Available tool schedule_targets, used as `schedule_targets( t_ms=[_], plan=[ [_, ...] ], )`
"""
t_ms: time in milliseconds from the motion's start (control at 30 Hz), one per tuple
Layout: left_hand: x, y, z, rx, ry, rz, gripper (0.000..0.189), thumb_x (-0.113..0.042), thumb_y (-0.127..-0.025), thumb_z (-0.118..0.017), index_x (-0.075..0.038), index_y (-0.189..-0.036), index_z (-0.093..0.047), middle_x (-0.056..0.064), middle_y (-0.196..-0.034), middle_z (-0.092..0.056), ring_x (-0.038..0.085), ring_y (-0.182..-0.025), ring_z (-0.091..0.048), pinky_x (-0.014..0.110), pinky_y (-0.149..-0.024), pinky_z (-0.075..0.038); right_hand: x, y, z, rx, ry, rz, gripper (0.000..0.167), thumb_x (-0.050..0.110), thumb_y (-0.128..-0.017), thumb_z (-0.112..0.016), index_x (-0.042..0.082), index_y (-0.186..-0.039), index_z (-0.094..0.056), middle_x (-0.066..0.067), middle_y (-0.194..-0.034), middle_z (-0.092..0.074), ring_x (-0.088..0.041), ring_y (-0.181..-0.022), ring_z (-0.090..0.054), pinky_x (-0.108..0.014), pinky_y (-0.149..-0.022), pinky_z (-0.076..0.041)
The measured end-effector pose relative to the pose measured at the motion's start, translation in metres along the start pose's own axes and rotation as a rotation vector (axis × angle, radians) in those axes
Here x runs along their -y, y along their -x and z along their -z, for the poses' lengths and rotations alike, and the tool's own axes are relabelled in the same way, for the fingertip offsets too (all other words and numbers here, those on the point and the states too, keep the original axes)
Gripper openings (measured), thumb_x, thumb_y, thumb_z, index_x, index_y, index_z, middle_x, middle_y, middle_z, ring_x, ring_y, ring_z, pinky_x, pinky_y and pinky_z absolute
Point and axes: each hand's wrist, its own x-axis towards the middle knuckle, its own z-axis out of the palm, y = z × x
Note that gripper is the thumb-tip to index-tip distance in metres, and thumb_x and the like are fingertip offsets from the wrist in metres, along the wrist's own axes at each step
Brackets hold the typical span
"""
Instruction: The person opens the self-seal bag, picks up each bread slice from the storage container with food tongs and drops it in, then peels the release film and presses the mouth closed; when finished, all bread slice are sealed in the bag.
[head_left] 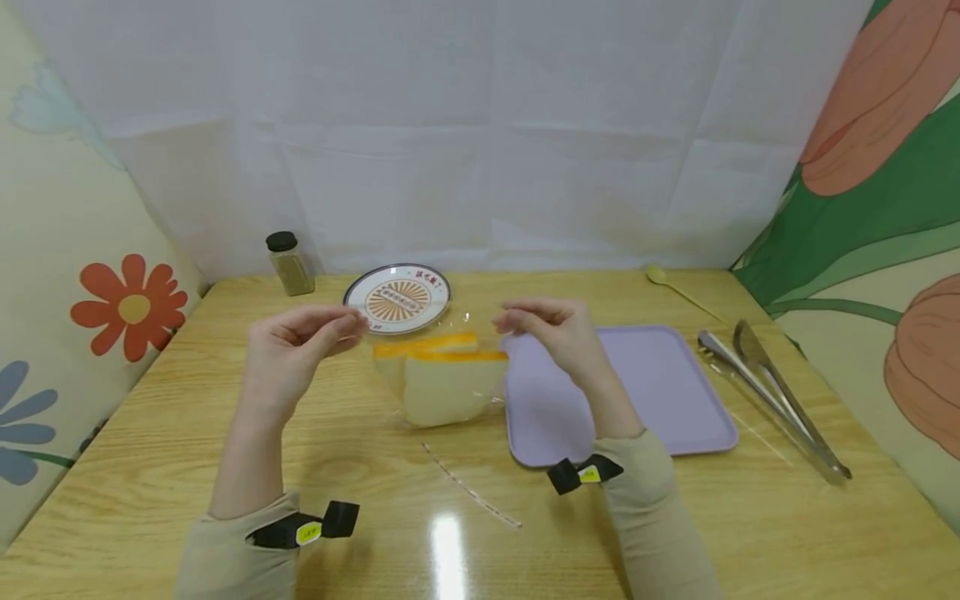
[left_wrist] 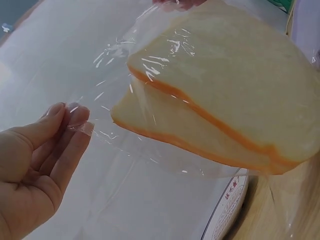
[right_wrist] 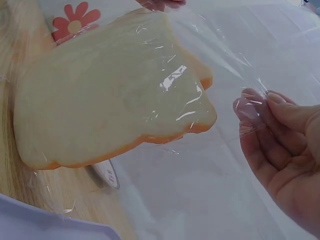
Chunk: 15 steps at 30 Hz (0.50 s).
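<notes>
Between my two hands hangs a clear plastic bag with slices of white bread inside, their crusts orange. My left hand pinches one upper corner of the bag between thumb and fingertips, as the left wrist view shows close up. At the opposite corner my right hand pinches the film the same way; in the right wrist view the plastic stretches from its fingertips toward the bread. The slices lean against each other, low in the bag, close over the table.
A thin printed twist tie lies in front of the bag. Behind it are a round plate and a spice jar. To the right sit a lilac tray, metal tongs and a yellow spoon.
</notes>
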Motion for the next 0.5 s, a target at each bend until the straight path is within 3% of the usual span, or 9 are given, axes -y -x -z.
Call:
schedule_targets(
  t_ms=[200, 333, 500],
  plan=[
    [0.0033, -0.0001, 0.0026, 0.034, -0.026, -0.102, 0.011, 0.012, -0.085, -0.059, 0.015, -0.093, -0.067, -0.002, -0.086, -0.074, 0.008, -0.078, -0.071, 0.022, -0.069, -0.058, -0.0019, 0.0007, 0.0039, 0.022, -0.012, 0.021, 0.019, -0.006, -0.091, -0.055, -0.016, -0.104, -0.063, -0.027, -0.094, -0.068, -0.006, -0.079, -0.069, -0.030, -0.077, -0.059],
    [0.0047, 0.0001, 0.0021, 0.052, 0.009, -0.188, 0.013, 0.019, -0.082, -0.058, 0.017, -0.091, -0.066, 0.001, -0.086, -0.074, 0.010, -0.077, -0.071, 0.023, -0.068, -0.058, -0.0033, 0.0003, 0.0057, 0.031, -0.012, 0.029, 0.018, -0.008, -0.090, -0.053, -0.017, -0.104, -0.062, -0.026, -0.095, -0.068, -0.006, -0.080, -0.069, -0.030, -0.077, -0.059],
    [0.0076, 0.0001, 0.0023, 0.101, 0.042, -0.279, 0.016, 0.023, -0.080, -0.055, 0.019, -0.093, -0.065, 0.003, -0.089, -0.074, 0.011, -0.079, -0.071, 0.023, -0.069, -0.058, -0.0045, 0.0012, 0.0084, 0.056, -0.028, 0.041, 0.020, -0.011, -0.090, -0.051, -0.018, -0.105, -0.061, -0.008, -0.089, -0.074, -0.007, -0.081, -0.070, -0.030, -0.080, -0.058]
  ],
)
